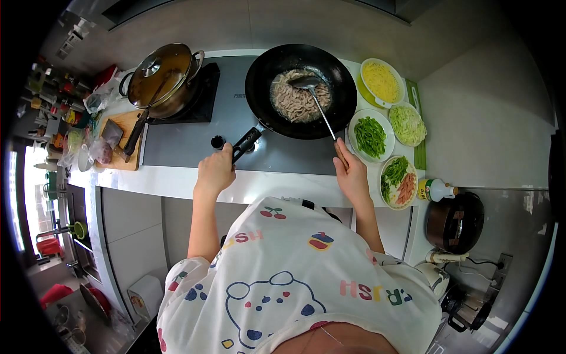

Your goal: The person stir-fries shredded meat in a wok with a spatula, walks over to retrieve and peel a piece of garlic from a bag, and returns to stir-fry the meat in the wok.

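Note:
A black wok (258, 94) stands on the hob, holding pale cooked strips of meat (289, 101). My left hand (215, 169) is closed at the near end of the wok's handle (246, 144); its fingers are partly hidden. A hob knob (218, 142) sits just beyond that hand. My right hand (352, 175) is wrapped round the wooden grip of a metal spatula (321, 110). The spatula's head rests on the meat inside the wok. Right of the wok are a plate of cut green pepper (370, 137) and a bowl of mixed cut ingredients (398, 182).
A lidded pot (160, 82) stands on the left burner. Beside it lie a cutting board (125, 127) and a cleaver (137, 133). A yellow-green colander of yellow shreds (381, 82), a bowl of pale green shreds (407, 125) and a bottle (437, 190) line the right side.

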The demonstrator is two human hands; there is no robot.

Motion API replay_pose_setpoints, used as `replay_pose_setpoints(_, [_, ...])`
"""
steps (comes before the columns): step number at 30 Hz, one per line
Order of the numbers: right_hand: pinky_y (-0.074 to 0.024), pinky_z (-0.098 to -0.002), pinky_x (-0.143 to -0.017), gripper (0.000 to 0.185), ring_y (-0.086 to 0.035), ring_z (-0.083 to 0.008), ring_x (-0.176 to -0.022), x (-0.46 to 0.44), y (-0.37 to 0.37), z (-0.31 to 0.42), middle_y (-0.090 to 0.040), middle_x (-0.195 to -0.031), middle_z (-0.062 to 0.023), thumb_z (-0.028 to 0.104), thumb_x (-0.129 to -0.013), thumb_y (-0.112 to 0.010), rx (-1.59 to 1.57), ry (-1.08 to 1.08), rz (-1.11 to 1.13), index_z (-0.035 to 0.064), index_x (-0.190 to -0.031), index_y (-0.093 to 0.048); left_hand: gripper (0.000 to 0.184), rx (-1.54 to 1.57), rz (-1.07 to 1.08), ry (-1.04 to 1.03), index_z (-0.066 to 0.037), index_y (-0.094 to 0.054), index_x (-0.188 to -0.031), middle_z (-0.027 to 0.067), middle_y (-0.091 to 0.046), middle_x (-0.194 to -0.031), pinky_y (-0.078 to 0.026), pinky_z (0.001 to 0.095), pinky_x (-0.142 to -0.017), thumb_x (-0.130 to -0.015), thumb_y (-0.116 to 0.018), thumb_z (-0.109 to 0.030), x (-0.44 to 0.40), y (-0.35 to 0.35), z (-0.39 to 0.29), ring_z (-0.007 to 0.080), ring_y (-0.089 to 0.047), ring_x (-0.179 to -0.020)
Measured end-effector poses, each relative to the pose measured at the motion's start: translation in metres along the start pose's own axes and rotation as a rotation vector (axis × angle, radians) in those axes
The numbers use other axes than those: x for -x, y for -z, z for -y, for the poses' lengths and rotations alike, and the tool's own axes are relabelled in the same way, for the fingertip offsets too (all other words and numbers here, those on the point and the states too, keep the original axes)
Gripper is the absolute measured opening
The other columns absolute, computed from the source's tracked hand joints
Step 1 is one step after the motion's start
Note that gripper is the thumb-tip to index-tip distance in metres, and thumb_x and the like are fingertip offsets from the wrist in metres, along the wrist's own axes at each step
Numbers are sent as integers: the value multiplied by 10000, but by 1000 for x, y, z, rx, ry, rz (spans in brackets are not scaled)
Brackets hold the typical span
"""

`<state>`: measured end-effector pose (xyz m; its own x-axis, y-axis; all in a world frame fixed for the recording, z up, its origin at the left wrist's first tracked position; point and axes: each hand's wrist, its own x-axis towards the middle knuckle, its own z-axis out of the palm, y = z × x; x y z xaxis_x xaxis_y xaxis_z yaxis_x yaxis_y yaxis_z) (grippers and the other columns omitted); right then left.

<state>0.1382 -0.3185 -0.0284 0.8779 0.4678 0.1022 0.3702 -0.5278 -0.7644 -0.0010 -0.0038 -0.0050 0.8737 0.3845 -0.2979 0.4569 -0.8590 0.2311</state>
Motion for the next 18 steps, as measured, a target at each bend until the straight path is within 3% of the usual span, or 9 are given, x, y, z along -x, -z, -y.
replay_pose_setpoints(18, [-540,-373,-865,545,-682,-317,-961,0,0,1,-699,-1229,-143,33,-934,-622,-1,-19,11,76,-1463,-501,301,7,-11,-5,-37,-510,-1066,207,-699,-836,-530,539,-723,-847,-696,-128,1,2,-2,431,-683,-814])
